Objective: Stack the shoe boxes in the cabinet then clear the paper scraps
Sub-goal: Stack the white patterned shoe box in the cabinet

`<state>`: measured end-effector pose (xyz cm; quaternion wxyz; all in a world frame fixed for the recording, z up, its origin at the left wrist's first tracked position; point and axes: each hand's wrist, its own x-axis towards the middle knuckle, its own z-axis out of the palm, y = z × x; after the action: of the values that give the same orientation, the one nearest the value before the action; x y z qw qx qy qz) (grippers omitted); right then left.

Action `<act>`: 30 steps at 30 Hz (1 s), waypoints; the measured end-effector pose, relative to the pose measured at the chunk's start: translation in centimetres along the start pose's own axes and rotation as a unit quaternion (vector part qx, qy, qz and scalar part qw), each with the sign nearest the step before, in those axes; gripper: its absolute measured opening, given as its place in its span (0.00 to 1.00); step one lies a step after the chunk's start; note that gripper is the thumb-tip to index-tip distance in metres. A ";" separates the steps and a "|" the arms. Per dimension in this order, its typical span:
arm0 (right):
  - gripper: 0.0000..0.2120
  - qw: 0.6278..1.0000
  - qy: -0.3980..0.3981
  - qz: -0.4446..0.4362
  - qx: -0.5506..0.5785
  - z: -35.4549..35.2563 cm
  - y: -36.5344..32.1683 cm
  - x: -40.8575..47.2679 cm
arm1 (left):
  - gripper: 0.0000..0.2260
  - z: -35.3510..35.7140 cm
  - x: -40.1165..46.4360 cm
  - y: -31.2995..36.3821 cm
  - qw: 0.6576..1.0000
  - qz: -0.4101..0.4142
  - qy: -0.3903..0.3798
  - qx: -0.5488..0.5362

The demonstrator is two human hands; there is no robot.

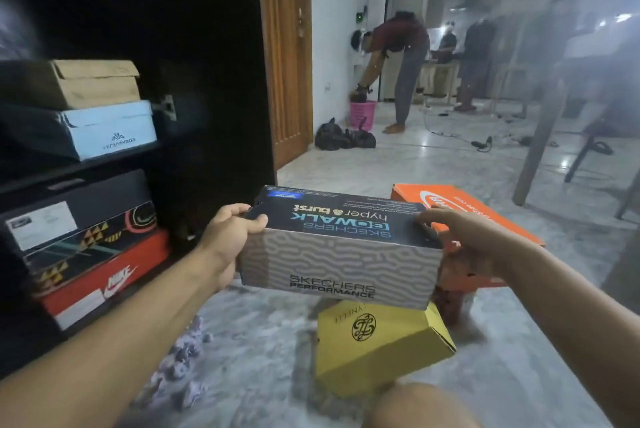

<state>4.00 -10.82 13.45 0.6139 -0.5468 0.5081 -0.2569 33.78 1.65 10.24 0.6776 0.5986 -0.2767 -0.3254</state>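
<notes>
- Two hands hold one Skechers box [341, 251] in the air, above the floor [346, 157], right of the cabinet [194, 137].
- Left hand [228, 240] grip clamped on the box's left end, thumb on the lid.
- Right hand [474, 240] grip pressed on the right end.
- Yellow box [381, 344] and orange box [460, 216] lie on the floor, below and behind the held box.
- Paper scraps [183, 362] on the floor near the cabinet.
- Cabinet shelves hold five stacked boxes.

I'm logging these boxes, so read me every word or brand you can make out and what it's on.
"SKECHERS PERFORMANCE": side of held Skechers box.
"SKECHERS GOWALK hyper burst": its lid, upside down.
"NIKE": red box in the cabinet.
White box, yellow box, orange box: print too blurred.
</notes>
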 end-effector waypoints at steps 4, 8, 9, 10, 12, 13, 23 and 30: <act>0.17 0.998 -0.056 -0.018 -0.004 3.0 -2.2 1.7 | 0.13 -3.1 0.8 3.3 0.999 0.044 0.013 0.016; 0.18 0.994 -0.099 -0.043 -0.004 5.8 -4.8 3.5 | 0.24 -6.2 1.2 6.1 0.995 0.084 0.049 -0.013; 0.20 0.993 -0.108 -0.057 -0.010 6.6 -5.6 3.8 | 0.26 -6.9 1.4 6.8 0.994 0.090 0.066 -0.018; 0.20 0.991 -0.111 -0.067 -0.014 7.5 -6.4 4.1 | 0.27 -7.7 1.8 7.5 0.991 0.096 0.087 -0.024; 0.17 0.988 -0.127 -0.090 -0.018 9.4 -8.1 4.0 | 0.21 -9.2 2.7 8.9 0.985 0.104 0.129 -0.037; 0.16 0.985 -0.140 -0.103 -0.008 10.5 -9.0 3.7 | 0.18 -9.9 3.3 9.5 0.981 0.107 0.158 -0.041; 0.33 0.952 -0.212 -0.207 0.079 22.1 -17.1 4.5 | 0.24 -15.4 9.3 18.4 0.926 0.180 0.330 -0.026; 0.33 0.946 -0.198 -0.219 0.135 30.4 -24.2 6.5 | 0.38 -18.1 14.5 26.5 0.950 0.171 0.256 0.046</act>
<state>39.62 -10.50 30.27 0.6984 -0.5966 0.2046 -0.3383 59.77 3.77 33.95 0.7427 0.6362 -0.2071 -0.0274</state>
